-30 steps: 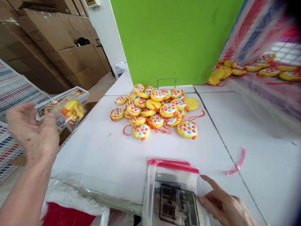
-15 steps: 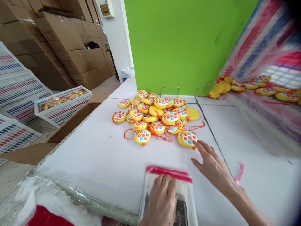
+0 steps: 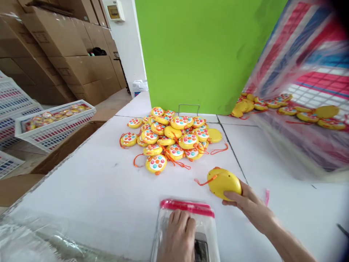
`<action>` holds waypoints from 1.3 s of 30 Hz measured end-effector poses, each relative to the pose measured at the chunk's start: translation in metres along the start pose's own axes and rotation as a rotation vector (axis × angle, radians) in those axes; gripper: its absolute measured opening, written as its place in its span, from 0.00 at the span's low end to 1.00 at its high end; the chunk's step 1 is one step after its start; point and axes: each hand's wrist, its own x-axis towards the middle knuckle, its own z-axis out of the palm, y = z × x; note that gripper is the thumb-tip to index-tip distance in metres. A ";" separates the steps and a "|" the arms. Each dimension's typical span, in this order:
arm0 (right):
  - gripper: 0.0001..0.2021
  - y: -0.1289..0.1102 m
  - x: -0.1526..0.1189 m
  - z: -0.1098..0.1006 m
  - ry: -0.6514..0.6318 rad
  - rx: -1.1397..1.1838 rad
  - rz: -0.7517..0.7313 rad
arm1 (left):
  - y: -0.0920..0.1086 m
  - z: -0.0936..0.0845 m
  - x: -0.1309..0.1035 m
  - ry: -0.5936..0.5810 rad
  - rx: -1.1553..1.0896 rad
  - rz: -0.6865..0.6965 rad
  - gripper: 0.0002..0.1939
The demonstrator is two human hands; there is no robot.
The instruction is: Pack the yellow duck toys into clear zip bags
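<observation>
My right hand [image 3: 247, 203] is closed round the edge of a yellow animal-shaped toy [image 3: 224, 183], whose plain back faces up. An orange cord with a loop hangs off its left side. Below and left of it, my left hand [image 3: 179, 234] rests with curled fingers on a clear plastic pouch [image 3: 209, 233] with a pink top strip. Inside the pouch lies a dark phone-like device [image 3: 201, 249], partly covered by that hand. What the curled left fingers hold, if anything, is hidden. Ahead is a heap of similar toys [image 3: 176, 133] with coloured buttons on white faces.
A green panel [image 3: 207, 54] stands behind the heap, with a wire stand [image 3: 188, 105] at its foot. To the right, more toys [image 3: 308, 117] lie by plastic sheeting [image 3: 297, 145]. At left are a white basket [image 3: 58, 127] of wrapped items and stacked cartons [image 3: 79, 69].
My right hand has taken a toy from the front right of the heap, turned it back side up and drawn it nearer. The left hand stays on the pouch. The view has shifted slightly.
</observation>
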 end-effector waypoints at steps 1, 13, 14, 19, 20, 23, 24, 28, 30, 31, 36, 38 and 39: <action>0.26 -0.004 -0.009 0.000 -0.020 0.168 0.061 | 0.000 -0.001 0.000 0.008 -0.004 0.013 0.09; 0.21 -0.040 -0.009 -0.006 0.408 -0.079 -0.028 | 0.000 -0.006 -0.001 0.061 0.084 0.048 0.08; 0.20 -0.042 -0.007 -0.008 0.494 -0.218 -0.080 | -0.001 -0.005 -0.002 0.089 0.107 0.060 0.09; 0.15 -0.042 -0.017 0.000 0.497 -0.485 -0.316 | 0.001 0.007 -0.006 0.200 0.143 0.008 0.12; 0.15 -0.040 -0.021 0.005 0.441 -0.484 -0.333 | 0.001 0.008 -0.005 0.203 0.127 -0.010 0.10; 0.15 -0.036 -0.032 0.018 0.354 -0.473 -0.387 | 0.003 0.006 0.000 0.215 0.106 0.032 0.11; 0.15 -0.036 -0.035 0.021 0.352 -0.473 -0.416 | 0.003 0.005 0.002 0.215 0.105 0.059 0.11; 0.14 -0.034 -0.040 0.028 0.369 -0.545 -0.514 | 0.001 0.002 0.004 0.224 0.070 0.038 0.09; 0.13 -0.032 -0.042 0.029 0.380 -0.584 -0.530 | 0.000 -0.003 0.003 0.190 -0.007 -0.011 0.05; 0.13 -0.031 -0.043 0.030 0.378 -0.594 -0.529 | -0.001 -0.008 0.002 0.184 -0.055 -0.025 0.05; 0.15 -0.023 -0.051 0.044 0.252 -0.518 -0.501 | 0.003 -0.042 0.015 0.235 -0.290 -0.011 0.28; 0.14 -0.023 -0.053 0.050 0.201 -0.438 -0.513 | 0.006 -0.050 0.025 0.203 -0.393 0.041 0.25; 0.14 -0.023 -0.054 0.053 0.182 -0.397 -0.513 | 0.008 -0.052 0.029 0.194 -0.438 0.060 0.22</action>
